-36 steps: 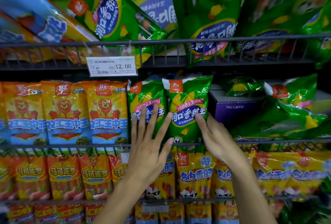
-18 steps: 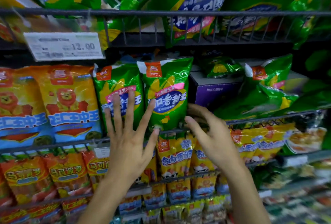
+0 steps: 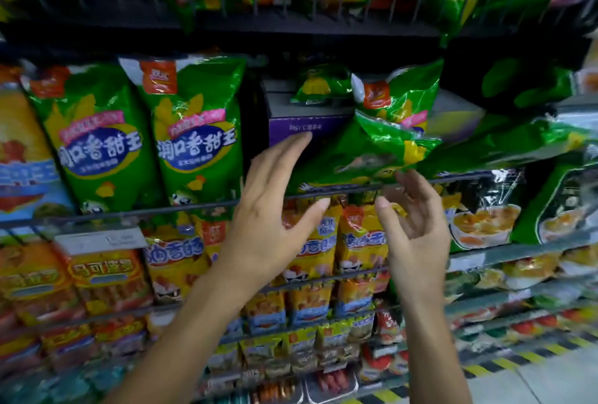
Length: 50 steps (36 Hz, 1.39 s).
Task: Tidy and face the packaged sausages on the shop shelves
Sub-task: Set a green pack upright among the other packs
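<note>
Shifted right off upright green packs [image 3: 191, 132], left hand [image 3: 268, 209] and right hand [image 3: 411, 219] empty, fingers spread; lift slumped green packs [image 3: 372, 145] upright, labels forward

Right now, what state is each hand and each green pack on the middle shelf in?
Left hand: open, fingers spread, holding nothing.
Right hand: open, loosely curled, holding nothing.
Two left green packs: upright, faced front.
Right green packs: slumped, crumpled, lying against the purple box.

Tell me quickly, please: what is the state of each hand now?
Left hand: open, fingers spread, holding nothing.
Right hand: open, fingers loosely curled, holding nothing, just below the slumped green packet.
</note>
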Motion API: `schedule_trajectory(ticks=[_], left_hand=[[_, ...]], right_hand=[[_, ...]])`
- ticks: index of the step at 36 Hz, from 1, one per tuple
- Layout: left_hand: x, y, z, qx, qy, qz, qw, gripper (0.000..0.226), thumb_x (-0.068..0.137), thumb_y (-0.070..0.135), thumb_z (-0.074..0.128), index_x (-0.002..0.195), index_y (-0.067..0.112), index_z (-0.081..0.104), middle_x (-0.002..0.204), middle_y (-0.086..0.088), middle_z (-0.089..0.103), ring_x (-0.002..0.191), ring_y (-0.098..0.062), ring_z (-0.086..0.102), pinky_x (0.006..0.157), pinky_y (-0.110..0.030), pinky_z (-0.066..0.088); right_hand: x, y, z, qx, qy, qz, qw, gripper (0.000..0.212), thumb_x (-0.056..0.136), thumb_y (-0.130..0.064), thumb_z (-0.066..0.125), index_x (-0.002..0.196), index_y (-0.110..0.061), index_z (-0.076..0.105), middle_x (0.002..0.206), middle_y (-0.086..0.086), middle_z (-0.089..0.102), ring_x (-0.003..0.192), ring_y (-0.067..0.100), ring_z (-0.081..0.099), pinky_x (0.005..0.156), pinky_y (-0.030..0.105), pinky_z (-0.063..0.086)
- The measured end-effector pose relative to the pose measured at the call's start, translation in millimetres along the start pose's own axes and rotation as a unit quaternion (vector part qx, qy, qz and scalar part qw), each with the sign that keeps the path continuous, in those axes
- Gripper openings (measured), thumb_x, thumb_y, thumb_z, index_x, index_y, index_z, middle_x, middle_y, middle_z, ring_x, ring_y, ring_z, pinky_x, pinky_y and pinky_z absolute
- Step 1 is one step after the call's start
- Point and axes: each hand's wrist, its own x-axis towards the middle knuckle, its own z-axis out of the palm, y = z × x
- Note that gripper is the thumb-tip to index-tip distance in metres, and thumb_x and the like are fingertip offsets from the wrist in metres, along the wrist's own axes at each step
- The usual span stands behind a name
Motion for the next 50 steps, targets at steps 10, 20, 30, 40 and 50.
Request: schedule_trajectory(ticks=[10, 20, 30, 40, 50], left_hand=[[29.1, 21.6, 49.2, -0.034, 0.072, -0.101, 0.992, 0.070, 0.088, 0.038, 0.078, 0.132, 0.063, 0.031, 0.135, 0.037, 0.047, 0.129, 0.017, 0.045, 0.110, -0.012, 0.039], [31.7, 16.3, 38.5, -0.122, 0.165, -0.121, 0.971, 0.049, 0.079, 0.027, 0.085, 0.124, 0.018, 0.068, 0.116, 0.011, 0.075, 0.115, -0.008, 0.068, 0.100, -0.031, 0.054], [29.1, 38.6, 7.7, -0.242, 0.249, -0.060, 0.936, 0.019, 0.077, 0.016, 0.078, 0.085, 0.019, 0.061, 0.066, 0.025, 0.062, 0.067, 0.008, 0.059, 0.067, -0.009, 0.046], [15.4, 50.4, -5.9, -0.519, 0.315, -0.130, 0.784, 0.036, 0.069, 0.029, 0.087, 0.097, 0.021, 0.065, 0.099, 0.005, 0.071, 0.095, -0.012, 0.069, 0.088, -0.035, 0.057], [-14.7, 61.3, 13.6, -0.657, 0.249, -0.250, 0.666, 0.102, 0.059, 0.048, 0.095, 0.142, 0.004, 0.056, 0.136, -0.018, 0.065, 0.116, -0.027, 0.067, 0.086, -0.037, 0.059]], right_hand=[[31.8, 16.1, -22.9, 0.052, -0.142, 0.012, 0.988, 0.055, 0.093, -0.014, 0.072, 0.140, -0.032, 0.050, 0.134, -0.015, 0.062, 0.123, 0.003, 0.062, 0.098, 0.019, 0.052], [39.3, 13.1, -30.5, 0.054, -0.212, -0.011, 0.976, 0.054, 0.095, -0.017, 0.071, 0.143, -0.033, 0.050, 0.139, -0.021, 0.059, 0.129, 0.005, 0.058, 0.106, 0.033, 0.050], [29.6, 1.0, -11.7, -0.018, -0.218, -0.035, 0.975, 0.061, 0.094, -0.026, 0.073, 0.146, -0.040, 0.046, 0.139, -0.029, 0.054, 0.133, -0.003, 0.050, 0.110, 0.035, 0.049], [3.5, -11.0, 10.5, 0.151, -0.142, 0.015, 0.978, 0.077, 0.082, -0.029, 0.075, 0.149, -0.037, 0.038, 0.138, -0.028, 0.057, 0.130, 0.003, 0.057, 0.104, 0.027, 0.052], [-33.3, -34.2, 21.9, 0.248, -0.117, 0.058, 0.960, 0.080, 0.068, -0.045, 0.089, 0.136, -0.013, 0.061, 0.121, -0.001, 0.075, 0.114, 0.015, 0.071, 0.090, 0.020, 0.055]])
